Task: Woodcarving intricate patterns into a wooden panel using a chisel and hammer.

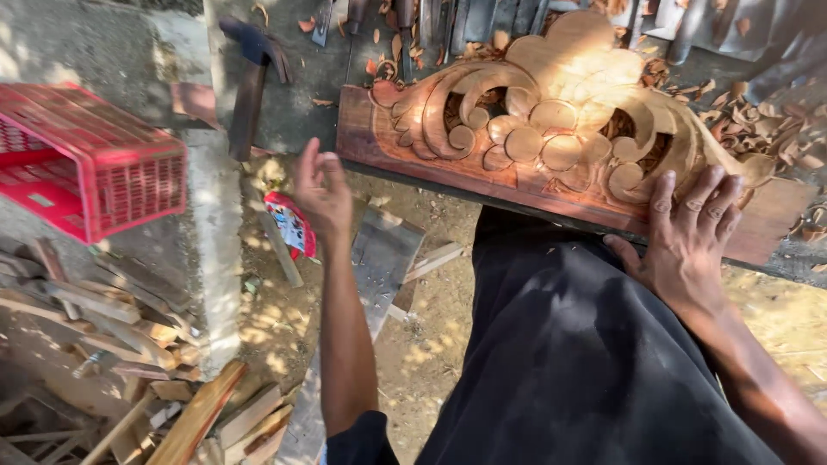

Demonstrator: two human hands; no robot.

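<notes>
Near: black cloth over lap, pale scrap wood offcuts on dirt floor at left. Right hand lies flat on right end of reddish-brown carved wooden panel with scrolls and round blossoms, fingers spread, gripping nothing. Left hand hovers just off panel's near left corner, fingers loosely together, holding nothing. Panel lies on bench edge. Further: wood chips right, hammer left, red plastic crate far left.
</notes>
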